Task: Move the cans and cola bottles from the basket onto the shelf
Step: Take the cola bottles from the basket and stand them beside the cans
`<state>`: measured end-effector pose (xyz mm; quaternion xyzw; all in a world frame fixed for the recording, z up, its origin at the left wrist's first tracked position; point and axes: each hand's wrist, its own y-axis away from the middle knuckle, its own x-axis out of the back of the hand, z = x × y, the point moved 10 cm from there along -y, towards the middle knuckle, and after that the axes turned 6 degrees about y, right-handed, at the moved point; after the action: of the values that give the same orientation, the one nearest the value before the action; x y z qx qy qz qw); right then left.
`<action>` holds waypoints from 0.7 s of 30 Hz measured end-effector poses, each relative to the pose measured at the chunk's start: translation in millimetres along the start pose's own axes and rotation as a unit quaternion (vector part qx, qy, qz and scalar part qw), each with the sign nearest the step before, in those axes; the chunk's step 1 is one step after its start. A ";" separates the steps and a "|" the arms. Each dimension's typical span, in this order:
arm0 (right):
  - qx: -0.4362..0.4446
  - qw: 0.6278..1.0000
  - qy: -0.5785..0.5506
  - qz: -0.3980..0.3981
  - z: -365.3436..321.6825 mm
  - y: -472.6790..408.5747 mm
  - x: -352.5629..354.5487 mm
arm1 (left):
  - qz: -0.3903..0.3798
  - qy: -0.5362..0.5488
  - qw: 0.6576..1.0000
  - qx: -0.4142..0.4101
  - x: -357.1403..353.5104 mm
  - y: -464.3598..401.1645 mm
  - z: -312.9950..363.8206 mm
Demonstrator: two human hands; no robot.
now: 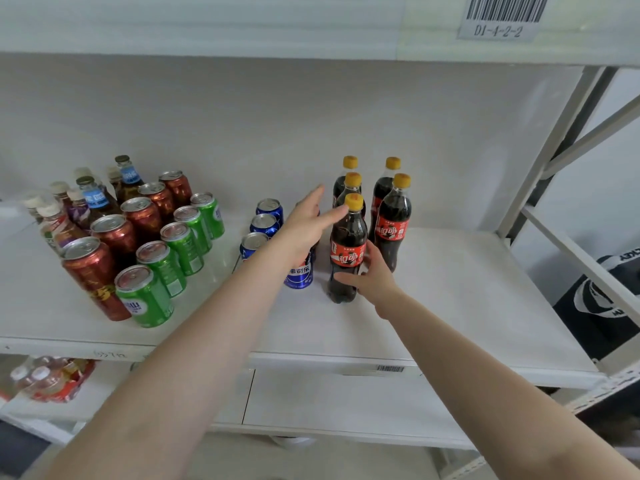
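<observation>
Both forearms enter from the bottom edge and reach forward over the white shelf. Right hand: fingers curled round the lower body of the front cola bottle, thumb on its left side, gripping it while it stands upright on the board. Left hand: held open above the shelf, fingers extended and spread, one fingertip touching the neck of that same bottle just under its yellow cap; the palm hides the top of a blue can standing directly beneath my wrist.

Behind the gripped bottle, four more cola bottles with yellow caps stand upright in two short rows, close together. Just left of my left hand, three further blue cans form a line running toward the back wall.

Well apart, on the left part of the same board: a row of green cans, beside it a row of red cans, and behind these a cluster of small capped bottles, all upright.

Upper shelf edge, top right: a barcode label. Lower left, beneath the board: a wrapped pack of bottles. The basket is not in view
</observation>
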<state>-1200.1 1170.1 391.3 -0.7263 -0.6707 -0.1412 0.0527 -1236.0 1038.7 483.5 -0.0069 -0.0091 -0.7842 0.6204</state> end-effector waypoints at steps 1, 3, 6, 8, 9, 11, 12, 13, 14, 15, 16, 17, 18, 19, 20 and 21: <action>0.009 1.000 0.004 0.004 -5.0 -0.8 -2.2 | -0.022 -0.017 1.000 0.010 -5.7 -6.3 0.9; 0.016 1.000 0.019 0.012 -10.5 -2.7 -5.0 | -0.046 -0.034 0.998 0.023 -15.7 -15.0 -1.9; 0.014 0.999 0.048 0.016 -14.5 -3.8 -5.2 | -0.051 -0.055 0.996 0.039 -17.4 -25.4 -11.1; 0.010 0.998 0.062 0.009 -15.5 -2.2 -4.3 | -0.069 -0.063 0.995 0.047 -16.7 -30.7 -19.0; 0.004 0.998 0.065 0.004 -14.5 -1.3 -4.2 | -0.078 -0.067 0.994 0.048 -17.3 -31.4 -20.7; -0.018 0.998 0.058 -0.008 -7.9 -1.1 -5.6 | -0.083 -0.068 0.993 0.044 -17.0 -34.3 -22.6; -0.028 0.998 0.053 -0.009 -4.1 -1.9 -6.7 | -0.082 -0.064 0.994 0.039 -17.0 -34.1 -21.2; -0.034 0.998 0.049 -0.008 -1.4 -2.8 -8.0 | -0.079 -0.061 0.994 0.039 -16.3 -34.9 -21.1; -0.037 0.998 0.046 -0.007 -0.2 -3.5 -9.8 | -0.077 -0.061 0.994 0.038 -15.4 -36.7 -21.8; -0.035 0.998 0.046 -0.005 -0.8 -4.7 -11.2 | -0.071 -0.064 0.995 0.038 -14.1 -37.6 -22.3; -0.033 0.998 0.048 -0.003 -1.3 -6.5 -12.5 | -0.066 -0.065 0.995 0.037 -12.9 -38.9 -23.0; -0.031 0.998 0.050 -0.002 -2.7 -7.9 -13.7 | -0.060 -0.064 0.995 0.036 -11.6 -39.7 -23.0; -0.030 0.998 0.050 -0.001 -3.9 -9.4 -14.3 | -0.055 -0.063 0.996 0.032 -10.4 -40.9 -23.0; -0.031 0.998 0.051 0.002 -4.8 -11.2 -14.2 | -0.050 -0.064 0.996 0.030 -9.5 -41.6 -22.6; -0.033 0.998 0.051 0.004 -5.1 -12.9 -13.7 | -0.046 -0.068 0.996 0.027 -8.3 -43.0 -22.9; -0.034 0.998 0.053 0.008 -5.5 -14.7 -12.9 | -0.043 -0.071 0.996 0.025 -7.8 -43.7 -22.7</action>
<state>-1216.1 1157.7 391.3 -0.7243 -0.6563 -0.2014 0.0642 -1276.6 1055.8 460.3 -0.0465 -0.0732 -0.8072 0.5839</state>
